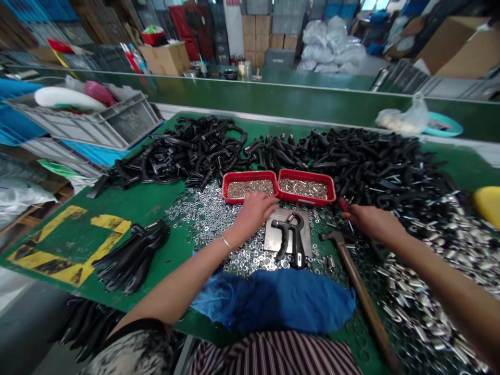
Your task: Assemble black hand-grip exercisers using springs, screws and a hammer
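With the metal plate (272,244) as the clock's centre and twelve pointing away from the person, the black hand grip (298,247) lies on the plate, its curved top towards twelve and its two legs towards six, the ends reaching past the plate's near edge.

The person's hands are well apart. The left hand (257,209) is between ten and eleven, at the near rim of the left tray (225,188), its fingers bent and close together; whether it pinches anything cannot be told. The right hand (369,220), at about three, has its fingers closed on a red-handled tool (344,204), most of which is hidden.

The left tray, at eleven, and the right tray (333,191), between twelve and one, are both red, hold small metal pieces and stand side by side. Washers (207,216) spread over the green tabletop (156,204) from six round to ten. The hammer (354,276) has its head at three, and its wooden handle runs towards five. A blue cloth (269,299) is bunched at six. Silver cylinders (433,291) are heaped at four. Black parts are piled at ten (195,148) and two, and a black bundle (135,255) lies far out near nine, beside yellow-and-black tape (47,266).
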Motion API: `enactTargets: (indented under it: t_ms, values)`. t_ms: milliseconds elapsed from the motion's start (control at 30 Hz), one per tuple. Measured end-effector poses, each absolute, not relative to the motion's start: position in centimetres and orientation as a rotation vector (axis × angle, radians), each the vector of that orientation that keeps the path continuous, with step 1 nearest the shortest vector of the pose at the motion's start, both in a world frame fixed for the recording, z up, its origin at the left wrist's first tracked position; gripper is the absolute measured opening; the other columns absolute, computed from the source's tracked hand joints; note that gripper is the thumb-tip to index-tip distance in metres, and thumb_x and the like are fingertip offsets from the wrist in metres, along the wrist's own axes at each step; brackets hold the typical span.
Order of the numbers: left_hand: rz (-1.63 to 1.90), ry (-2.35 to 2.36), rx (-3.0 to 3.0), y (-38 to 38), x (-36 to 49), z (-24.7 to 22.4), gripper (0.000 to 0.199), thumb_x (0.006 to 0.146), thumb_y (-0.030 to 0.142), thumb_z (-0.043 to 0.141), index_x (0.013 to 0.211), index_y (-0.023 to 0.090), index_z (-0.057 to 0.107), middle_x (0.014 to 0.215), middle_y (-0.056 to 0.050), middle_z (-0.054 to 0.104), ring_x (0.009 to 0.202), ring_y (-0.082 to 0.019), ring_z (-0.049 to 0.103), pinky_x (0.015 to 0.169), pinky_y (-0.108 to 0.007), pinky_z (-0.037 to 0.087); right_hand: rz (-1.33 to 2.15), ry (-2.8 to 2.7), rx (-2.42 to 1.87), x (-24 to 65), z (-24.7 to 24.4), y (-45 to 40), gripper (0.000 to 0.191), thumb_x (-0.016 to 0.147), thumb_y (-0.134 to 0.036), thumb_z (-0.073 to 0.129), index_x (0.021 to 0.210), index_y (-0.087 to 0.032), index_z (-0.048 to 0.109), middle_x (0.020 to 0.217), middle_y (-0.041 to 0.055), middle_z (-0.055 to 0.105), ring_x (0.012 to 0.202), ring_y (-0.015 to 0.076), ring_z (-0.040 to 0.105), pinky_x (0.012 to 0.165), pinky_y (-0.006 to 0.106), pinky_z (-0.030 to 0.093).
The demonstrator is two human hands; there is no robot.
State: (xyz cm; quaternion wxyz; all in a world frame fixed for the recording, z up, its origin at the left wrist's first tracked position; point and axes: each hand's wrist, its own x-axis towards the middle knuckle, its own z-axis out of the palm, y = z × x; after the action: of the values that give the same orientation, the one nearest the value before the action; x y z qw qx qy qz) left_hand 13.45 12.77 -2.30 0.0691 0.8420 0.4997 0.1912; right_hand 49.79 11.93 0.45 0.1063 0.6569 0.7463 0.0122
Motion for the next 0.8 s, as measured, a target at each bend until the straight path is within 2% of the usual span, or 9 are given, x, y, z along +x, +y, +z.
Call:
enactTargets:
  t_ms: [100, 167, 233, 300, 433, 567, 700, 800]
  values:
    - [0.257, 1.866, 2.492, 18.2, 10.5, -0.5, 0.029, 0.099, 0.025, 0.05, 0.116, 0.015, 0.072, 0.116, -0.016, 0.07, 0.114, -0.03, 0.061, 0.1, -0.042, 0.043, 0.068, 2.427, 1.917, 48.4, 1.5, 13.1, 0.041, 0.099, -0.052, 0.048, 0.11, -0.019, 0.068, 0.107, 0.0143, 0.071, 0.084, 0.0279, 0.068, 0.059, 0.033, 0.043]
    - [-0.008, 1.972, 2.392, 20.9, 9.1, -0.3, 0.025, 0.09, 0.017, 0.058, 0.107, 0.009, 0.075, 0.109, -0.02, 0.072, 0.109, -0.031, 0.065, 0.095, -0.039, 0.047, -0.077, 2.674, 1.887, 44.9, 2.1, 14.4, 0.033, 0.098, -0.044, 0.052, 0.112, -0.018, 0.069, 0.109, 0.0121, 0.071, 0.086, 0.0237, 0.067, 0.068, 0.033, 0.047]
    - [-0.126, 1.989, 2.336, 22.2, 8.4, -0.7, 0.021, 0.085, 0.013, 0.062, 0.098, 0.007, 0.076, 0.099, -0.022, 0.074, 0.102, -0.032, 0.069, 0.09, -0.035, 0.05, -0.243, 2.868, 1.751, 40.3, 2.4, 16.2, 0.023, 0.097, -0.031, 0.056, 0.105, -0.016, 0.072, 0.107, 0.011, 0.071, 0.091, 0.0219, 0.065, 0.078, 0.032, 0.049]
    - [-0.129, 1.992, 2.34, 22.2, 8.2, -1.3, 0.02, 0.086, 0.012, 0.06, 0.097, 0.006, 0.076, 0.099, -0.022, 0.074, 0.101, -0.032, 0.07, 0.088, -0.034, 0.052, -0.177, 2.972, 1.584, 35.6, 2.3, 18.4, 0.022, 0.097, -0.025, 0.054, 0.099, -0.016, 0.074, 0.106, 0.0113, 0.071, 0.098, 0.0238, 0.062, 0.082, 0.034, 0.048]
    - [-0.045, 2.042, 2.355, 21.0, 8.3, -2.4, 0.031, 0.094, 0.011, 0.046, 0.114, 0.002, 0.068, 0.112, -0.025, 0.07, 0.108, -0.033, 0.069, 0.09, -0.037, 0.052, -0.018, 2.96, 1.278, 27.9, 1.3, 22.7, 0.025, 0.097, -0.021, 0.053, 0.1, -0.014, 0.077, 0.105, 0.0151, 0.071, 0.107, 0.0287, 0.054, 0.086, 0.036, 0.047]
    - [0.031, 2.04, 2.333, 21.2, 7.8, -3.1, 0.031, 0.096, 0.01, 0.041, 0.119, 0.003, 0.061, 0.112, -0.023, 0.07, 0.104, -0.03, 0.069, 0.089, -0.037, 0.052, -0.044, 2.901, 1.235, 24.2, -0.7, 25.3, 0.021, 0.092, -0.013, 0.055, 0.093, -0.011, 0.076, 0.102, 0.0188, 0.073, 0.109, 0.0308, 0.054, 0.084, 0.035, 0.048]
    - [0.203, 1.883, 2.329, 21.8, 7.1, -4.0, 0.019, 0.096, 0.017, 0.05, 0.108, 0.013, 0.063, 0.103, -0.014, 0.072, 0.1, -0.025, 0.068, 0.089, -0.034, 0.051, -0.037, 2.907, 1.276, 24.0, -2.9, 25.9, 0.023, 0.093, -0.013, 0.051, 0.1, -0.008, 0.073, 0.107, 0.0212, 0.071, 0.112, 0.0333, 0.053, 0.089, 0.039, 0.047]
    - [0.443, 1.773, 2.299, 21.8, 6.6, -4.5, 0.014, 0.095, 0.02, 0.052, 0.098, 0.014, 0.065, 0.1, -0.012, 0.071, 0.097, -0.024, 0.066, 0.09, -0.035, 0.05, -0.039, 2.948, 1.313, 24.4, -3.8, 26.0, 0.028, 0.097, -0.013, 0.044, 0.112, -0.005, 0.066, 0.115, 0.0226, 0.067, 0.114, 0.0335, 0.052, 0.094, 0.042, 0.044]
